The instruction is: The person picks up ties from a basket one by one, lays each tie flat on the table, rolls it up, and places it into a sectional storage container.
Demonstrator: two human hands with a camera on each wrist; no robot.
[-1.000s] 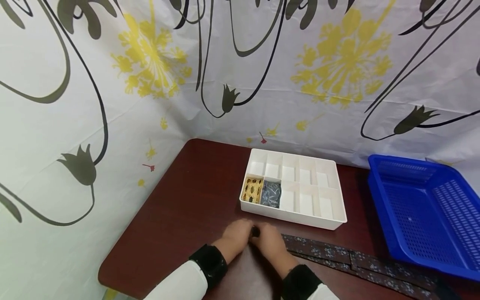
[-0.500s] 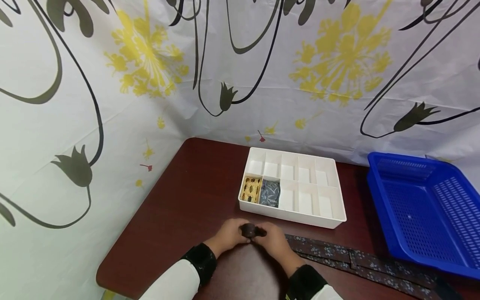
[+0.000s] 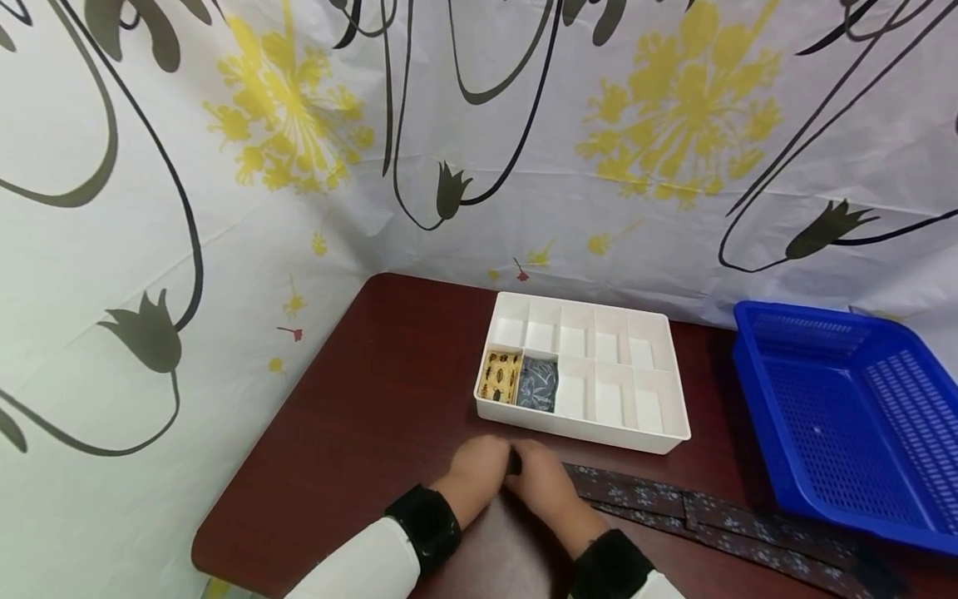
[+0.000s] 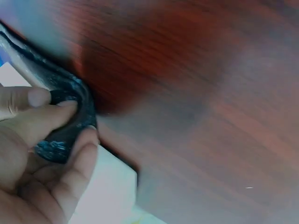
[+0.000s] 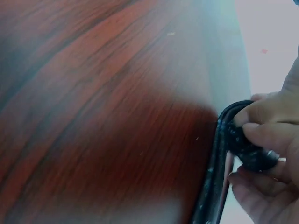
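A dark brown necktie (image 3: pixel 651 499) with small pale blue flowers stretches over the table, to the right of the hands. Its near end is coiled into a small roll (image 4: pixel 84 105) between both hands. My left hand (image 3: pixel 481 467) pinches one side of this roll with thumb and fingers. From the other side my right hand (image 3: pixel 545 481) pinches it, touching or nearly touching the left. In the right wrist view the coil (image 5: pixel 240 140) sits under the fingertips, and the flat length runs away from it. In the head view the hands cover most of the roll.
A white divided tray (image 3: pixel 584 424) stands just beyond the hands. Two of its compartments hold a yellow insect-patterned item (image 3: pixel 500 376) and a grey patterned folded cloth (image 3: pixel 537 384). At the right is a blue plastic basket (image 3: pixel 778 466). A patterned curtain (image 3: pixel 524 125) hangs behind the table (image 3: pixel 359 399).
Half a second ago the hands were slightly apart with the coil showing between them; now they close over it. The flat length of necktie has slid a little left towards them.
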